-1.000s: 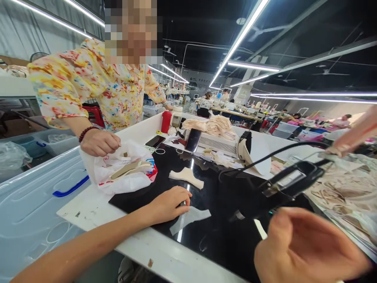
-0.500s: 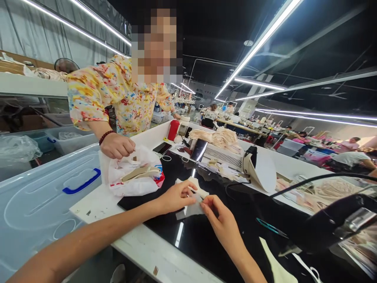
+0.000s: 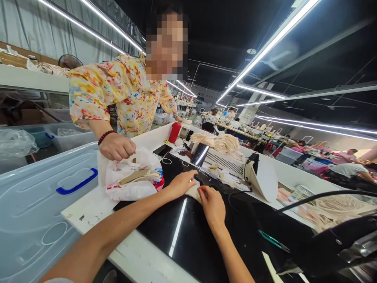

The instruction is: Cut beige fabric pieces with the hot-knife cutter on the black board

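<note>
A small cream fabric piece (image 3: pixel 194 193) lies on the glossy black work surface (image 3: pixel 203 243), partly hidden by my hands. Over its left part, my left hand (image 3: pixel 180 185) has its fingers stretched out, with thumb and forefinger apart. The fingers of my right hand (image 3: pixel 212 205) are pinched together on the right edge of the same piece. Left of my hands sits a white plastic bag (image 3: pixel 132 192) with a beige strap-like piece (image 3: pixel 138 177) on it. Teal-handled tweezers (image 3: pixel 272 240) rest at the right.
Across the table stands a person in a flowered shirt (image 3: pixel 132 98), one fist above the bag. Phones (image 3: pixel 162 150), fabric scraps (image 3: pixel 225 177) and a stack of beige pieces (image 3: pixel 218 143) lie along the back. A black machine part (image 3: pixel 321 247) stands at right, a lidded blue-handled bin (image 3: pixel 35 196) at left.
Both hands have moved slightly up the table with the cream piece. My left fingers have straightened. The white translucent piece under my hands is now out of sight. The view has shifted a little.
</note>
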Demonstrator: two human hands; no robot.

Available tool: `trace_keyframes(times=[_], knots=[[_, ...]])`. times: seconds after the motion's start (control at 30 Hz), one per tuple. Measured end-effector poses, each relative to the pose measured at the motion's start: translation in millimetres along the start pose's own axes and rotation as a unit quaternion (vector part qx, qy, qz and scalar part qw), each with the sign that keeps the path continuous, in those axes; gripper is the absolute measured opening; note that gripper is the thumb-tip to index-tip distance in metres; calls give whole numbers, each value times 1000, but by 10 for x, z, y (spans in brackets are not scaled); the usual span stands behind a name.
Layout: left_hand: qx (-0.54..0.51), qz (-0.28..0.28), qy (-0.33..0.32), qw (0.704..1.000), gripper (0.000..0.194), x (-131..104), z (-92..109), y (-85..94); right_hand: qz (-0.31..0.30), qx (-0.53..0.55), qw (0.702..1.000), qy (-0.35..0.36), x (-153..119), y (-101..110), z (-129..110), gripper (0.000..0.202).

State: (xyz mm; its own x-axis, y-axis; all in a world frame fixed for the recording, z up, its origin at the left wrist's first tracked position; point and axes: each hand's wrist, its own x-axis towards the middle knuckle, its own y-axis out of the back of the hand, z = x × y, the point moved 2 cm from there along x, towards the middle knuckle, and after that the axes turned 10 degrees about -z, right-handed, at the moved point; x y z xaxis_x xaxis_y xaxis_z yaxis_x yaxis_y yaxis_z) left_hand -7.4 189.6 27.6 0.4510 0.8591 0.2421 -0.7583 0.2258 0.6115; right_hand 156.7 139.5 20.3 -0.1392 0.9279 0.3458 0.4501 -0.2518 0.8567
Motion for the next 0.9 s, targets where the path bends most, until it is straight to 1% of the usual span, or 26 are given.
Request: trace_keyframes(times=[0.1, 0.2, 0.37, 0.43, 0.53, 0.67, 0.73, 0.8, 0.83, 0.9], knots=[[61, -22, -5, 998, 41, 28, -56, -67, -8, -48, 999, 0, -19, -90, 31, 25], [107, -34, -8, 994, 40, 31, -124, -119, -8, -80, 997, 6, -35, -165, 51, 22], [149, -22, -14, 989, 37, -15, -180, -127, 27, -93, 995, 21, -47, -226, 68, 20], [159, -4, -21, 987, 36, -42, -153, -110, 55, -85, 994, 30, -58, -222, 61, 22], [168, 26, -40, 985, 33, -77, -56, -75, 95, -64, 992, 56, -76, -185, 4, 30], [174, 41, -73, 981, 32, -136, 119, -34, 117, -30, 987, 108, -135, -78, -195, 37], [178, 38, -87, 979, 35, -207, 198, -22, 113, -8, 984, 139, -242, -4, -314, 38], [185, 32, -98, 977, 37, -321, 261, -19, 103, 16, 979, 173, -442, 64, -370, 38], [189, 28, -102, 976, 37, -390, 285, -23, 98, 27, 977, 187, -576, 88, -350, 36], [200, 17, -110, 974, 35, -541, 320, -50, 70, 41, 972, 219, -886, 97, -198, 28]])
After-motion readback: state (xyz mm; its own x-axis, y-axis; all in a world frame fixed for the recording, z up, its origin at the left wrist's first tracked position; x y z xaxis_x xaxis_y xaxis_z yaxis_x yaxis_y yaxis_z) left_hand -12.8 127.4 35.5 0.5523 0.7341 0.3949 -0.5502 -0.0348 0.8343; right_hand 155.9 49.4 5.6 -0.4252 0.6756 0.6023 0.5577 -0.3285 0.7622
